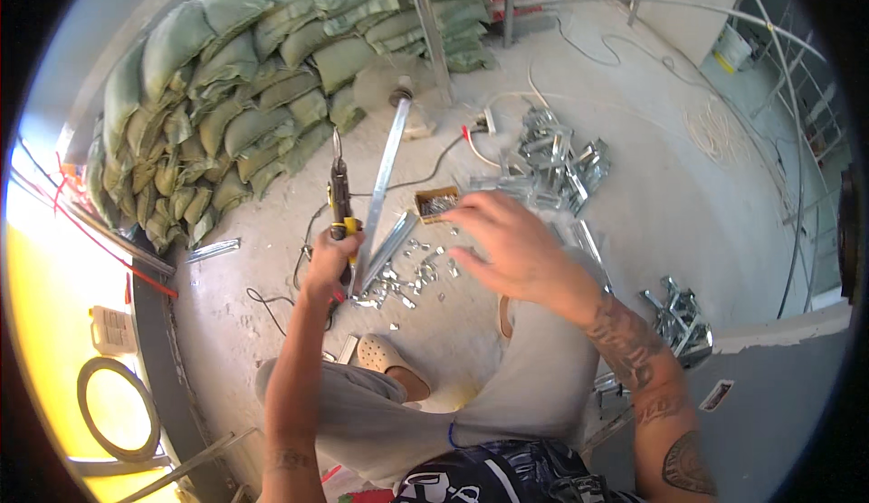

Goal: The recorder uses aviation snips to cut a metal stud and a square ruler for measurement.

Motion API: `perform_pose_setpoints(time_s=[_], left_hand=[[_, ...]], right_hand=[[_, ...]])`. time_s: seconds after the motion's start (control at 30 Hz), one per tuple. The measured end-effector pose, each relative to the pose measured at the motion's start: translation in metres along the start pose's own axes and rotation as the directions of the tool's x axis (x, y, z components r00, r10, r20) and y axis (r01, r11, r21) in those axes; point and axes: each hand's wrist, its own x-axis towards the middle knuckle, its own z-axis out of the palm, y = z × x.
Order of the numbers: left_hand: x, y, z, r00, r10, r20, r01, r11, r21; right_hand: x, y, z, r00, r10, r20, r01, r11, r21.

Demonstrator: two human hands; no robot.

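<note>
My left hand is closed round the yellow and black handles of a pair of tin snips, whose blades point away from me. Just right of the snips a long, thin metal channel slants across the floor, and a shorter metal channel piece lies beside it. My right hand hovers with fingers stretched out and holds nothing. Near its fingertips sits a small open cardboard box of small metal fasteners. Below the box, cut metal scraps are scattered over the concrete.
Stacked green sandbags fill the left back. A heap of metal brackets lies beyond my right hand, with another metal pile at the right. A dark cable winds over the floor, and a metal post stands at the back.
</note>
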Motion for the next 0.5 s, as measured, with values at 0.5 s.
perform_pose_setpoints(time_s=[0.5], left_hand=[[-0.101, 0.033, 0.029, 0.905, 0.287, -0.314, -0.317, 0.947, -0.047]], right_hand=[[0.090, 0.004, 0.081, 0.832, 0.176, 0.527, -0.503, -0.163, 0.849]])
